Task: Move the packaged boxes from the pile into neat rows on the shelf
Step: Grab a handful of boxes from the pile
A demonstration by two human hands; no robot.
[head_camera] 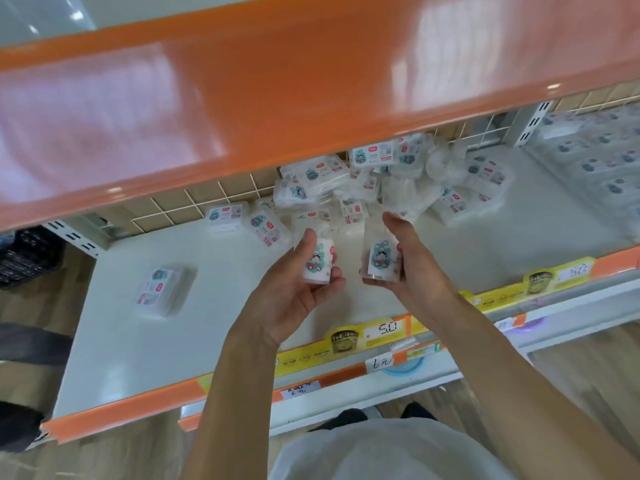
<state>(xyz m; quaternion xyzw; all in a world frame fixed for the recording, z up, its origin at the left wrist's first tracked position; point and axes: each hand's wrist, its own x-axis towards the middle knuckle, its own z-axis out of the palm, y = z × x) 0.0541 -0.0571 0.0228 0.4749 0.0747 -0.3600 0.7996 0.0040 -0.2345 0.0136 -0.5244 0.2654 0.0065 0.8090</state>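
A pile of clear packaged boxes point(374, 181) with cartoon labels lies at the back middle of the white shelf point(145, 341). My left hand point(294, 292) holds one small box point(319, 260) upright, thumb on its left side. Just to its right, my right hand point(408, 261) grips a second box point(382, 259), also upright. Both hands hover over the shelf in front of the pile. A single box point(160, 289) lies flat alone on the shelf's left part. Two more boxes point(249, 223) lie at the pile's left edge.
An orange shelf point(277, 81) overhangs the upper view and hides the back left. A wire grid panel point(194, 202) backs the shelf. Yellow price tags point(374, 337) line the front edge. Stacked packages point(602, 157) fill the far right. A dark crate point(27, 254) sits at left.
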